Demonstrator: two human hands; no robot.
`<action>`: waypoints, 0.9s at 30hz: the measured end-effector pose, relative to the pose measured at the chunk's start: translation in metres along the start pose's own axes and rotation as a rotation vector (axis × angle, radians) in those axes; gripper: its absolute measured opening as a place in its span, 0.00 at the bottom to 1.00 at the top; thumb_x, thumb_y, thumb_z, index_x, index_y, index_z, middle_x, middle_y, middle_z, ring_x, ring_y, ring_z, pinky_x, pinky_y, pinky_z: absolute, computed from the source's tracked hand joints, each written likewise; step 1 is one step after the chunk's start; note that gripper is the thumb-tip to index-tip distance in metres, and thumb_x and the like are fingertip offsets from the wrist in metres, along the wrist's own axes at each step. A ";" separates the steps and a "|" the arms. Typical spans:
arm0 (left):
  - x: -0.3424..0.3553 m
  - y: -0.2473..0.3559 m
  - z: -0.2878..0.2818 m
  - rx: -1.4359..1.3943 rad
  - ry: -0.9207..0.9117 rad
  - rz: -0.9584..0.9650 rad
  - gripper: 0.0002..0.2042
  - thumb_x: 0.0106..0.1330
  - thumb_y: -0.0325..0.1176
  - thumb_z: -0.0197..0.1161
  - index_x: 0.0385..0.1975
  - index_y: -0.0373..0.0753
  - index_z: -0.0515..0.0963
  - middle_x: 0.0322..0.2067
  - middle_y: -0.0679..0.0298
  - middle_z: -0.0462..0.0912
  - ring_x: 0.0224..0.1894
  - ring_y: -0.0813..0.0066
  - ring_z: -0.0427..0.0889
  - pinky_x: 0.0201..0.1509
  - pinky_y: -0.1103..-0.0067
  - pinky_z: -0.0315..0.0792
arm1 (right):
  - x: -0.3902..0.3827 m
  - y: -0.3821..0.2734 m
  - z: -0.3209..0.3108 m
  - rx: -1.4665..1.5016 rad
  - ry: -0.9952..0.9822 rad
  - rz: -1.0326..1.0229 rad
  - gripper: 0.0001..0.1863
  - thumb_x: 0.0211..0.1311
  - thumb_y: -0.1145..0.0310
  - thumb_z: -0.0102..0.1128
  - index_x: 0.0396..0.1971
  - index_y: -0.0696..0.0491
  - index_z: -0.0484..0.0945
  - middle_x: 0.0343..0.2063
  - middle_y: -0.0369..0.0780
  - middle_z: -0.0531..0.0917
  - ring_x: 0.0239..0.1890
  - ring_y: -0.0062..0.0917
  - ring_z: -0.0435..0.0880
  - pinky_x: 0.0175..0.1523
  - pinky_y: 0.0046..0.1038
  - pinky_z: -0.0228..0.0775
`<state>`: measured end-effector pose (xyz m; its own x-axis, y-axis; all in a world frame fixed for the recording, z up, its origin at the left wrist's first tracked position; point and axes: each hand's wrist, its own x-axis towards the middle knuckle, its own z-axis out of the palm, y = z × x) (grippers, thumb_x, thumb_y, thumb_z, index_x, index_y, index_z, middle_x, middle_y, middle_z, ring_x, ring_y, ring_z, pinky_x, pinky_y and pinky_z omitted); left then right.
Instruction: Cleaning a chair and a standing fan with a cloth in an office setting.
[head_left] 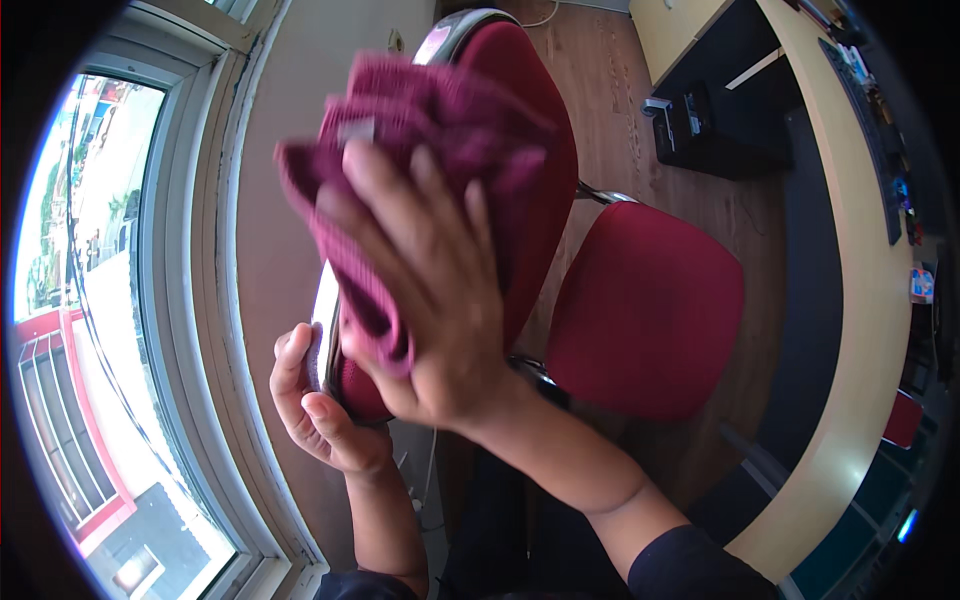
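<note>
1. Far left of the frame: a white-framed window [185, 220], bright outside, then a strip of plain wall [270, 240].
2. Middle: a red chair backrest [535, 120] with a shiny rim, and its red seat [650, 310] right of centre, over a wood-look floor [590, 70].
3. Right side: a pale wooden desk [872, 300] curving down the frame (that's the fisheye), with a black boxy unit [725, 135] at upper right.
4. The maroon cloth [430, 110] is bunched up top, left of centre – under the right hand [440, 290] and over the backrest, a bit motion-blurred.
5. Left hand [335, 420], lower left of centre: palm up, fingers half curled at the shiny rim. Can't tell how firmly it grips.
6. Right hand: forearm slants in from lower right, fingers spread wide and laid across the cloth – not closed around it.
</note>
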<state>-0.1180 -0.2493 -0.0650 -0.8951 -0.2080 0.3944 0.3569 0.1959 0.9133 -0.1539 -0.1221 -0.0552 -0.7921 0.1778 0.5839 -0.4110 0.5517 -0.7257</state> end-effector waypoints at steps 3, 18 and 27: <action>-0.002 -0.001 0.005 -0.030 -0.060 0.016 0.26 0.71 0.48 0.49 0.54 0.27 0.69 0.46 0.52 0.72 0.49 0.67 0.73 0.56 0.74 0.66 | -0.034 -0.002 0.002 -0.009 0.020 -0.045 0.26 0.69 0.55 0.41 0.61 0.55 0.69 0.61 0.46 0.71 0.65 0.45 0.67 0.70 0.46 0.47; 0.002 -0.008 -0.005 -0.015 -0.126 0.053 0.27 0.73 0.47 0.47 0.59 0.27 0.63 0.52 0.47 0.74 0.53 0.62 0.78 0.58 0.70 0.74 | -0.011 0.044 -0.013 0.101 0.111 -0.171 0.20 0.66 0.57 0.47 0.49 0.50 0.80 0.56 0.45 0.77 0.61 0.37 0.74 0.73 0.49 0.39; -0.001 -0.001 0.000 -0.025 -0.061 0.015 0.27 0.71 0.49 0.49 0.52 0.27 0.70 0.43 0.52 0.72 0.46 0.69 0.72 0.53 0.76 0.64 | -0.009 0.027 -0.031 0.205 -0.088 -0.131 0.18 0.61 0.54 0.52 0.43 0.50 0.79 0.49 0.43 0.78 0.63 0.42 0.69 0.69 0.59 0.37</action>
<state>-0.1174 -0.2492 -0.0661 -0.9038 -0.1465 0.4021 0.3764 0.1748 0.9098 -0.1443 -0.0838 -0.0689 -0.7586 0.0387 0.6504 -0.5888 0.3867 -0.7098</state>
